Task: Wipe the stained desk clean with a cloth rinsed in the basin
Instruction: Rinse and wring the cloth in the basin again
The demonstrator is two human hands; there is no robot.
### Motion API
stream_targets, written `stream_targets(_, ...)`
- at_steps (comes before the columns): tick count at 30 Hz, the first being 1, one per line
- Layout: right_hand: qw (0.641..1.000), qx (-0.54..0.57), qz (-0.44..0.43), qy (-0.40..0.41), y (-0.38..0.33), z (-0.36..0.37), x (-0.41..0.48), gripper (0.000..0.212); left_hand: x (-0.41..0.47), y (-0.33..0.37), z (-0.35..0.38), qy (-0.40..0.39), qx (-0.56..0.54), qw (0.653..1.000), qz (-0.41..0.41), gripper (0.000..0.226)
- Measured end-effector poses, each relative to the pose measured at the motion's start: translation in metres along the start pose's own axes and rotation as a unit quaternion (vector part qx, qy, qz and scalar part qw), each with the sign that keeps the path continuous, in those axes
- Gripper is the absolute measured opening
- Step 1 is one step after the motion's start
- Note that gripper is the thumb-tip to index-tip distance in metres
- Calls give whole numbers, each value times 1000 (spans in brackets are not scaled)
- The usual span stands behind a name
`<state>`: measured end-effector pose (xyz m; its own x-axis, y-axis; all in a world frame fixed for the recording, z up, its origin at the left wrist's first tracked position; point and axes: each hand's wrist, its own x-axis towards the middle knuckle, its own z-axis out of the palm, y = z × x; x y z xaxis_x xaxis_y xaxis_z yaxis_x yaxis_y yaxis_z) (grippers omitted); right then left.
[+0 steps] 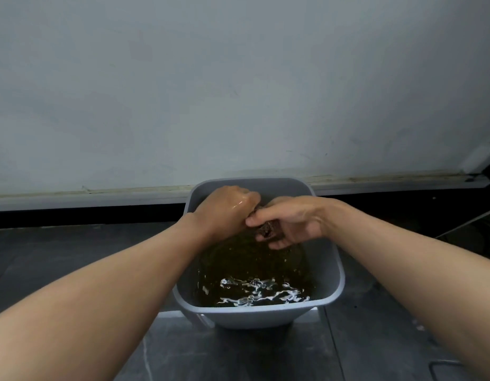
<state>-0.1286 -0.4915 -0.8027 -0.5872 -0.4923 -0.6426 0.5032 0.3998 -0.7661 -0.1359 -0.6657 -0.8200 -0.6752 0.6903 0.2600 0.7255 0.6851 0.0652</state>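
Rinsing is the step, I judge from the head view: my left hand [224, 209] and right hand [290, 221] both curl tight round the dark cloth [267, 229], held just above brown water [252, 270] at the far end of the basin [330, 266]. Next I'd wring it, then lift clear. Its long axis seems to run from hand to hand, but it is too wadded to be sure.

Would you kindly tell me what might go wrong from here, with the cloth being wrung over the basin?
1. The water is already brown, so the cloth, gripped by the left hand and right hand, may stay dirty after rinsing.
2. Both hands work near the far rim of the basin; drips could miss it and wet the dark floor.
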Motion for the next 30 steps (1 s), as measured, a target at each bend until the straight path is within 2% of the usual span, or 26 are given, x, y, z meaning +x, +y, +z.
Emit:
stream_targets(3, 996, 37, 18, -75, 3, 6, -2, 19, 3, -1, 2, 39, -9, 997, 64, 23)
stream_targets(5, 996, 23, 16, -81, 3, 13, -2, 13, 4, -1, 1, 27, 5, 997, 71, 13)
stream_targets(7, 998, -61, 16, -19, 1, 20, 0, 7, 4, 2, 0, -15, 24, 998, 54, 3)
stream_targets(9, 980, -186, 3, 69, 1, 23, 5, 9, 4, 9, 0, -77, 41, 996, 6, 4)
stream_targets(12, 922, -357, -31, 149, 3, 24, 11, 17, 10, 17, -2, -157, 28, 983, -91, 9)
stream_targets(15, 841, -494, -71, 209, 4, 25, 11, 19, 16, 20, -2, -205, -38, 962, -176, 20)
stream_targets(17, 780, -571, -88, 241, 4, 27, 9, 16, 18, 22, -4, -243, -111, 934, -236, 20)
stream_targets(20, 698, -654, -92, 278, 4, 26, 10, 29, 21, 24, -4, -279, -210, 886, -304, 21)
stream_targets(22, 653, -688, -93, 303, 4, 26, 14, 31, 24, 23, -4, -285, -273, 854, -339, 29)
stream_targets(25, 616, -702, -133, 332, -1, 24, 12, 24, 28, 18, -13, -305, -332, 812, -370, 33)
stream_targets(28, 565, -712, -214, 359, -3, 24, 10, 17, 26, 5, -23, -359, -407, 751, -376, 31)
stream_targets(29, 563, -712, -215, 361, -4, 27, 11, 18, 26, 3, -22, -363, -405, 746, -384, 31)
stream_targets(30, 593, -699, -196, 347, -6, 31, 13, 20, 25, 4, -21, -350, -386, 754, -399, 30)
